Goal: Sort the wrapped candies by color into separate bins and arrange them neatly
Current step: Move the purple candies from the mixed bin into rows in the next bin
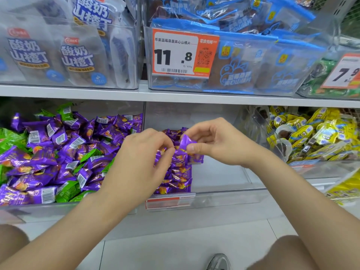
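Note:
My right hand pinches a purple wrapped candy between thumb and fingers, above the middle clear bin. My left hand is beside it, its fingertips pinching purple candies at the top of a neat stacked row in that bin. The left clear bin holds a loose heap of purple candies mixed with green wrapped candies.
A bin of yellow wrapped snacks stands at the right. The upper shelf carries clear bins of white and blue packets and an orange price tag. The right half of the middle bin is bare. A shoe shows on the floor.

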The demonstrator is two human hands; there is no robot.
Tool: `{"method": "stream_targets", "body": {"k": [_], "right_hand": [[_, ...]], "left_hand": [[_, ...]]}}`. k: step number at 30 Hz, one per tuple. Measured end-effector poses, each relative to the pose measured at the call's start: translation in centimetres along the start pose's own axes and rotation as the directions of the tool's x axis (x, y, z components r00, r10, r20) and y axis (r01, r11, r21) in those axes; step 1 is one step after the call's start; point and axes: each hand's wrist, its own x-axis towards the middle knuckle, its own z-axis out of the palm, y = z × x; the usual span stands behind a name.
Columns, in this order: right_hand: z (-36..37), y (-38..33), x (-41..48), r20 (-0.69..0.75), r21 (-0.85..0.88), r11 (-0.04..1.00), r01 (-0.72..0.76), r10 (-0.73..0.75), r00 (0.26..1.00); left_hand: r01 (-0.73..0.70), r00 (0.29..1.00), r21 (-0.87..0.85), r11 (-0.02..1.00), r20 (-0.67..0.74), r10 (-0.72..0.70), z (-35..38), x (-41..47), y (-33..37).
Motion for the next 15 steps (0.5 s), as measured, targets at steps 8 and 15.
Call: {"method": "stream_targets", "body": {"k": [8, 15], "right_hand": [[-0.7, 6.5, 0.6, -0.026, -0.488, 0.859, -0.156, 0.164, 0.986], [0.1, 9.0, 0.9, 0.008, -0.614, 0.785, -0.081, 0.11, 0.994]], "left_hand": [[-0.307, 0.878, 0.187, 0.933, 0.433, 0.202, 2.8, -1.6, 1.5], [-0.269, 0.762, 0.23, 0.935, 0.644, 0.061, 4.2, -1.9, 1.6]]}}
